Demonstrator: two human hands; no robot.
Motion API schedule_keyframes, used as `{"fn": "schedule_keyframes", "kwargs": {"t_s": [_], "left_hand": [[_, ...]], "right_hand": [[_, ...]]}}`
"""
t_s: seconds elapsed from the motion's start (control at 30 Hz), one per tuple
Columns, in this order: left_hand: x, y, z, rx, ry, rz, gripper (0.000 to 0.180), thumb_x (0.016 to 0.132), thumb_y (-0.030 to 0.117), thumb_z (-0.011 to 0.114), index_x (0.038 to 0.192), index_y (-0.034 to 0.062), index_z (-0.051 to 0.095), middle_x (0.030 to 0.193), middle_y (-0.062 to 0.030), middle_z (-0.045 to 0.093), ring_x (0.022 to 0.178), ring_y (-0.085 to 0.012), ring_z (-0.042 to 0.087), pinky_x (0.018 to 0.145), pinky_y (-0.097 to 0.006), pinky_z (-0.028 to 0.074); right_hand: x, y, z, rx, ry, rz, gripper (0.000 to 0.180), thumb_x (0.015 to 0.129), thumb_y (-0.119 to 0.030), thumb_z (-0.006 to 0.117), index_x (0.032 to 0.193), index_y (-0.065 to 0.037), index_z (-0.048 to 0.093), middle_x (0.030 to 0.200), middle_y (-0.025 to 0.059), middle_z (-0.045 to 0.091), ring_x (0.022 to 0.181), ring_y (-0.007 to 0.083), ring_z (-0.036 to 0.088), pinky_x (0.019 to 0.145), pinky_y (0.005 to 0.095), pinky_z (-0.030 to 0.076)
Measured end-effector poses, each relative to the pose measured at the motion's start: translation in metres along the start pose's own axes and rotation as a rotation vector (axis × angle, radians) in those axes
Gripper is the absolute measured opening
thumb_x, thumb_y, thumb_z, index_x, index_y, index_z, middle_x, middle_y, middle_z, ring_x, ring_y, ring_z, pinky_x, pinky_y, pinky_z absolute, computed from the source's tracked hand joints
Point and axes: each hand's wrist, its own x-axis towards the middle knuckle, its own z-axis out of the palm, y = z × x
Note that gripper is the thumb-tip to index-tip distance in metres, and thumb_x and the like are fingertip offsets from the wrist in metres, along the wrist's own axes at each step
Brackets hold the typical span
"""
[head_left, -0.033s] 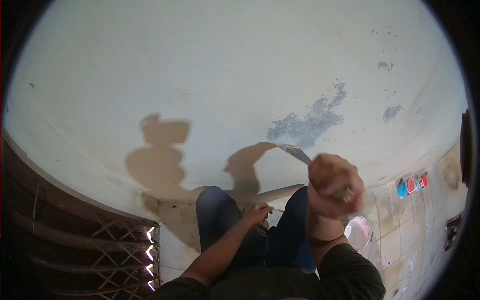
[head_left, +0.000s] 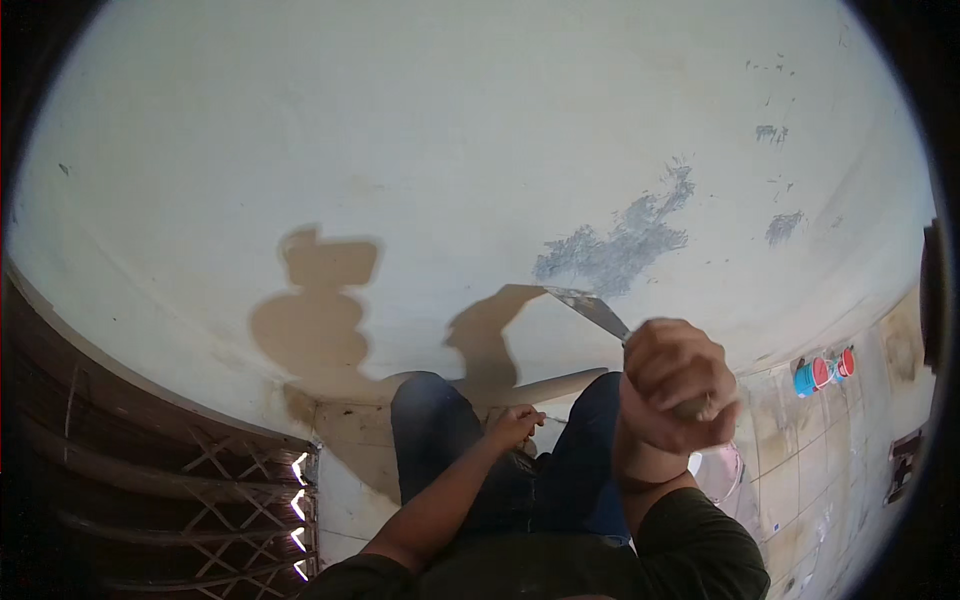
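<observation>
In my right hand [head_left: 680, 385] is a putty knife [head_left: 592, 310], the fingers closed round its handle. Its metal blade points up and left, and the tip meets the pale wall [head_left: 420, 120] at the edge of its own shadow. Just above the blade spreads a rough grey patch [head_left: 625, 240] where the wall's surface looks stripped. My left hand [head_left: 515, 426] rests low between my knees with its fingers curled together. A small pale tip shows beside those fingers, but what they hold is too small to make out.
A dark folding metal gate [head_left: 200, 480] stands at the left. On the tiled floor [head_left: 790, 480] at the right are a blue and red bucket [head_left: 812, 376] and a smaller red container [head_left: 846, 362]. A pinkish bucket [head_left: 722, 475] sits close by my right forearm, partly hidden.
My right hand has shifted slightly down and to the right, and the blade has turned so more of its face shows. My left hand stays where it was.
</observation>
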Motion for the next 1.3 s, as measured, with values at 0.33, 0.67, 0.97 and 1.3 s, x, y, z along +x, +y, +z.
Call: {"fn": "schedule_keyframes", "kwargs": {"t_s": [0.33, 0.67, 0.97, 1.3], "left_hand": [[-0.005, 0.005, 0.003, 0.047, -0.010, -0.032, 0.036, 0.094, 0.039, 0.057, 0.082, 0.0056, 0.065, 0.061, -0.0020, 0.054, 0.052, -0.0096, 0.049, 0.048, -0.026, 0.041], [0.005, -0.006, 0.001, 0.030, -0.017, 0.004, 0.036, 0.092, 0.039, 0.060, 0.080, 0.0055, 0.065, 0.061, -0.0023, 0.055, 0.052, -0.0093, 0.050, 0.048, -0.027, 0.041], [-0.007, 0.011, 0.004, 0.085, 0.025, -0.050, 0.036, 0.092, 0.037, 0.060, 0.079, 0.0041, 0.064, 0.061, -0.0022, 0.054, 0.051, -0.0096, 0.050, 0.048, -0.028, 0.041], [-0.006, 0.012, 0.003, -0.067, 0.034, -0.102, 0.031, 0.092, 0.033, 0.062, 0.084, 0.0035, 0.063, 0.059, -0.0023, 0.052, 0.049, -0.0101, 0.048, 0.046, -0.028, 0.039]], "right_hand": [[-0.004, -0.022, 0.008, -0.167, -0.093, 0.129, 0.046, 0.094, -0.032, 0.054, 0.058, -0.005, 0.044, 0.050, 0.0056, 0.047, 0.042, 0.0219, 0.047, 0.046, 0.0338, 0.042], [-0.009, 0.016, 0.003, -0.192, 0.013, 0.024, 0.039, 0.086, -0.026, 0.051, 0.055, -0.005, 0.042, 0.043, 0.0036, 0.038, 0.035, 0.0163, 0.035, 0.038, 0.0303, 0.029], [-0.004, 0.013, -0.003, -0.241, -0.139, -0.006, 0.037, 0.089, -0.020, 0.048, 0.056, -0.004, 0.045, 0.050, 0.0060, 0.046, 0.040, 0.0208, 0.045, 0.044, 0.0319, 0.040], [-0.002, 0.011, -0.006, -0.388, -0.213, 0.037, 0.035, 0.087, -0.019, 0.052, 0.055, -0.007, 0.044, 0.046, 0.0037, 0.042, 0.035, 0.0170, 0.041, 0.039, 0.0290, 0.035]]}}
